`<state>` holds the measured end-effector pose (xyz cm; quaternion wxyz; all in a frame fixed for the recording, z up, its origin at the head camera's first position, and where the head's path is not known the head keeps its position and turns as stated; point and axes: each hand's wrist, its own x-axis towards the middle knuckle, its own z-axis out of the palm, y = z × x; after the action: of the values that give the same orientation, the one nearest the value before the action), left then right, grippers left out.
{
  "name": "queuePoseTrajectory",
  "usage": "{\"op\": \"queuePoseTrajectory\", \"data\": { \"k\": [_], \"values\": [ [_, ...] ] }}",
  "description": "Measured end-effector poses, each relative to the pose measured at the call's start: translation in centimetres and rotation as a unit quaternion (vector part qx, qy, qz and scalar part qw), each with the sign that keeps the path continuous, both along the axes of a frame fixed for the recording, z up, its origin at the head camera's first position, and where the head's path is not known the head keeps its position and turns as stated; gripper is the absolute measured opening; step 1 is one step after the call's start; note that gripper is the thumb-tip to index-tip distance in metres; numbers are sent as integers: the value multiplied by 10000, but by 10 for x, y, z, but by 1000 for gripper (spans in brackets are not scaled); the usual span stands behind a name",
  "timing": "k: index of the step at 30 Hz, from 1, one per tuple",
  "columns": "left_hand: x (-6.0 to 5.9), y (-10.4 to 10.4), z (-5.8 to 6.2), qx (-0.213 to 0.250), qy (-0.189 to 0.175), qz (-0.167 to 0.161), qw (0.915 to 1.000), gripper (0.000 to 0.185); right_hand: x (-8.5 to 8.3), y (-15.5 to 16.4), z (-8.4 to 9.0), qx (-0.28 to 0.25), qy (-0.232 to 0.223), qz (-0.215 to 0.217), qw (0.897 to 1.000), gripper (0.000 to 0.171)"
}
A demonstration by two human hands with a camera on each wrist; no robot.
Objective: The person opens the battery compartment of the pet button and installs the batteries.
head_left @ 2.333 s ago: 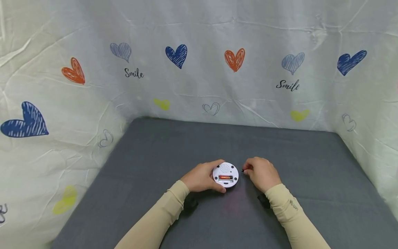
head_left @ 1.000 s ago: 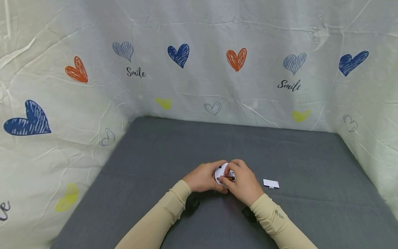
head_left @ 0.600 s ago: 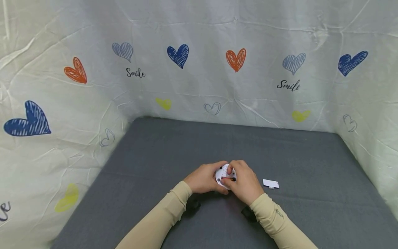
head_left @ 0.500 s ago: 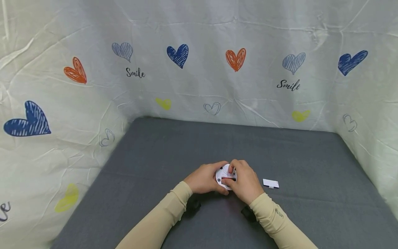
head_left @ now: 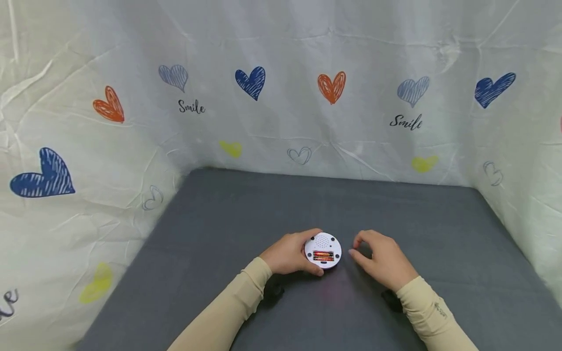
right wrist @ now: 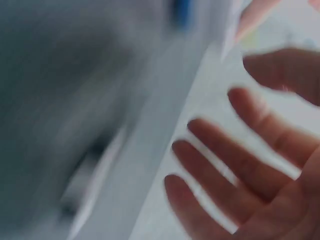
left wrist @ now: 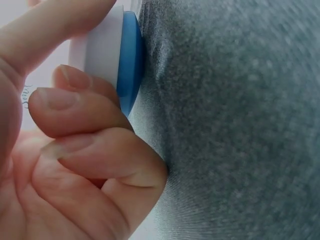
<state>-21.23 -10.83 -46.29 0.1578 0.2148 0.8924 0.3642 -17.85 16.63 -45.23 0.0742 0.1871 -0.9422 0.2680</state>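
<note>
My left hand [head_left: 287, 254] grips a round white device [head_left: 322, 240] by its left edge, thumb and fingers on opposite sides of the rim. Its face shows a grid of small holes, dark round feet and an uncovered compartment with two red-and-orange batteries [head_left: 323, 256] side by side. In the left wrist view a blue part [left wrist: 131, 60] lies against the white body, close to the grey cloth. My right hand [head_left: 386, 258] is apart from the device, to its right, its fingers spread and holding nothing in the right wrist view. A blurred white flat piece [right wrist: 100, 175] lies near it there.
A dark grey cloth [head_left: 263, 209] covers the work surface. White sheeting [head_left: 281, 117] printed with hearts and "Smile" stands behind and at both sides. Small dark objects sit under the left wrist [head_left: 273, 292] and right wrist [head_left: 391, 301].
My right hand set down the white cover, then pressed a second battery into the compartment. Now it has drawn away to the right. My left hand kept its grip on the device.
</note>
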Motion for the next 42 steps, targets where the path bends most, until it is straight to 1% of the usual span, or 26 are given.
{"op": "queuePoseTrajectory", "data": {
  "k": [3,6,8,12,17,20,24,28,32,34,38,42],
  "values": [
    [0,0,0,-38,6,23,10000,101,5,33,-11,330,35,-18,9994,18],
    [-1,0,0,-59,14,21,10000,100,10,53,-18,588,50,-119,9982,21],
    [-1,0,1,-66,18,41,10000,99,11,57,-19,691,34,-188,9974,22],
    [0,1,0,-35,-28,47,10000,99,11,59,-19,788,77,-185,9967,23],
    [2,-1,-3,-1,-63,38,10000,97,12,54,-20,848,148,-191,9961,28],
    [1,-2,-3,2,-74,61,10000,97,12,47,-19,846,202,-171,9961,27],
    [1,-2,-3,30,-73,75,9999,96,12,30,-12,780,318,49,9964,26],
    [1,-2,-3,79,-47,82,9999,97,14,2,3,745,660,391,9943,26],
    [2,-3,-1,67,-73,68,9999,97,19,-26,16,705,1078,749,9888,28],
    [2,-3,-1,72,-87,49,9999,95,21,-38,20,698,1199,932,9859,28],
    [2,-4,0,108,-82,8,9999,93,22,-56,20,807,1419,1189,9794,28],
    [2,-5,0,128,-56,-81,9999,91,21,-65,11,1006,1733,1184,9725,29]
  ]
}}
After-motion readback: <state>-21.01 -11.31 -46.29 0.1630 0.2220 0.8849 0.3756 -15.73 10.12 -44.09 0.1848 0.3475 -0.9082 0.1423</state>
